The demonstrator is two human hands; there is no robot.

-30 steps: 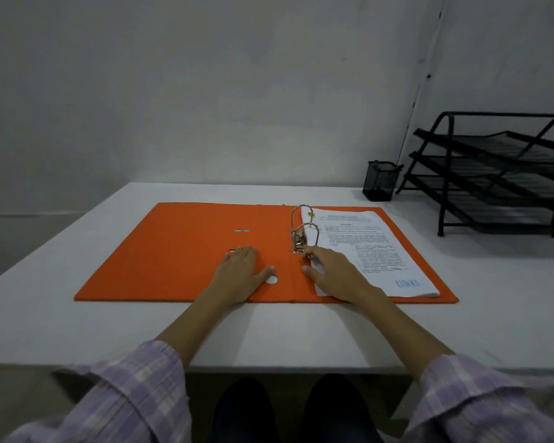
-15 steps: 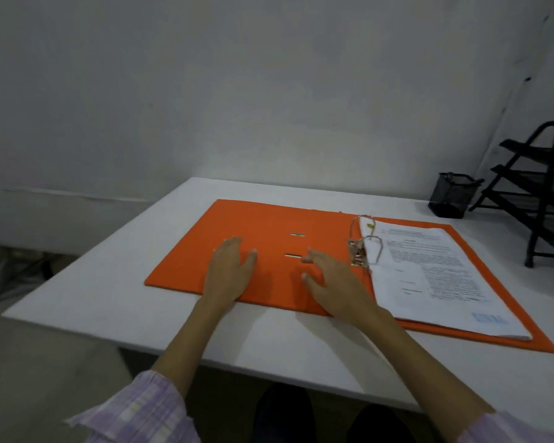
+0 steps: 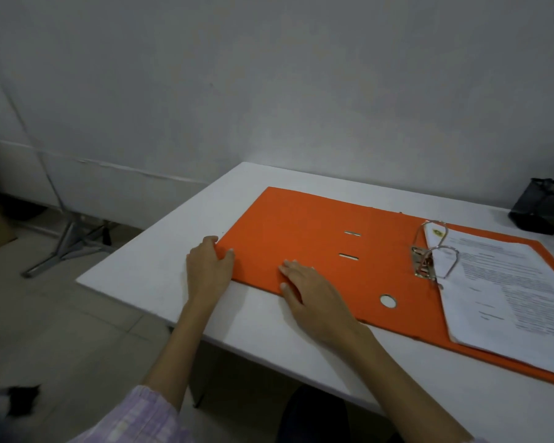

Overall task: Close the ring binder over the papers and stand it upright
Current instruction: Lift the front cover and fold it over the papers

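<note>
**Head view: both hands are shifting left onto the open cover flap**

Head view, left to right. The left hand (image 3: 209,262) is now sitting at the far-left edge of the ring binder (image 3: 304,247), thumb lying on the orange cover and the fingers (image 3: 205,243) curling round its outer edge; half a second ago it was lying flat further in on the flap. They are loosely curled and not yet clamping anything. The right hand (image 3: 311,289) is resting flat and spread on the cover near its front edge, holding nothing; a second ago it was touching the papers (image 3: 506,289) beside the rings (image 3: 435,254).

Judgement: the lever step appears to be over and the lift of the left flap is starting. The binder is still lying fully open on the worktop (image 3: 160,266).

Edges and room:
- The flap's left corner is lying near the worktop's left edge, so the fingers are getting underneath it easily.
- Space above the flap is looking free for swinging it over.
- The pen cup (image 3: 544,207) is standing at the far right, well apart from the binder.
- Bare worktop behind the binder is offering room for standing it up.
</note>
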